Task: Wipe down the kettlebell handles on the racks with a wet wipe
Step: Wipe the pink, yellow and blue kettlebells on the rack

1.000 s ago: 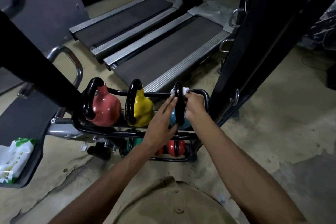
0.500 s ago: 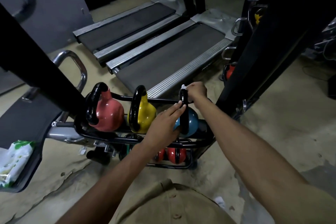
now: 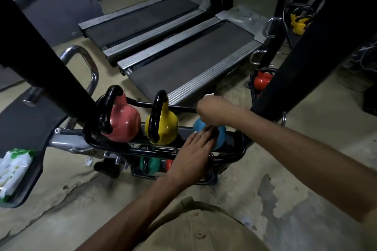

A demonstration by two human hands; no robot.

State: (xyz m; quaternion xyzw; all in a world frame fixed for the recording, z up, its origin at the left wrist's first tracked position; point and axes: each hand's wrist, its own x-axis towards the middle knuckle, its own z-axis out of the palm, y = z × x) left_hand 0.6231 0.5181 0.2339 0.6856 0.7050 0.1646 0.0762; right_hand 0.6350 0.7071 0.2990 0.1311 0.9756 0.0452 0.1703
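A black wire rack (image 3: 234, 158) holds a pink kettlebell (image 3: 122, 123), a yellow kettlebell (image 3: 165, 126) and a blue kettlebell (image 3: 199, 125) on its top tier. My right hand (image 3: 212, 111) is curled over the top of the blue kettlebell's black handle, gripping a white wet wipe (image 3: 209, 95) that pokes out above the knuckles. My left hand (image 3: 192, 155) lies with straight fingers against the blue kettlebell's near side. The blue handle is hidden by both hands. A green kettlebell (image 3: 151, 166) and a red one (image 3: 169, 164) sit on the lower tier.
Two treadmills (image 3: 183, 63) lie on the floor behind the rack. A black post (image 3: 306, 47) rises at the right, with red (image 3: 262, 81) and yellow kettlebells (image 3: 297, 24) behind it. A wet wipe pack (image 3: 12, 171) rests on a dark bench (image 3: 26, 124) at the left.
My right hand has closed further over the top of the blue kettlebell's handle with the wipe. My left hand slid down to the bell's near side. The view has shifted slightly.
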